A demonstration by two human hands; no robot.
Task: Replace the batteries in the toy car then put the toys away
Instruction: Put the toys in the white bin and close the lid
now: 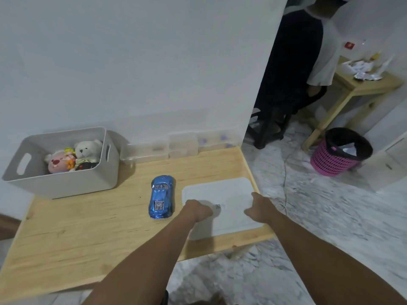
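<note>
A shiny blue toy car (161, 197) stands on the wooden table (88, 227), nose toward me. Just right of it lies a flat white lid-like box (220, 190) with a small printed label. My left hand (198, 209) has its fingers curled at the box's left edge, a hand's width from the car. At the right edge, my right hand (258, 207) curls its fingers over the box. A grey storage bin (66, 181) at the table's back left holds plush toys (74, 157), among them a white bear and a pink one. No batteries are visible.
Clear plastic boxes (182, 146) line the wall behind the car. The table's right edge drops to a marble floor. Beyond it are a pink waste basket (337, 157), a second wooden table (361, 84) and a person seated on a dark stool (268, 130).
</note>
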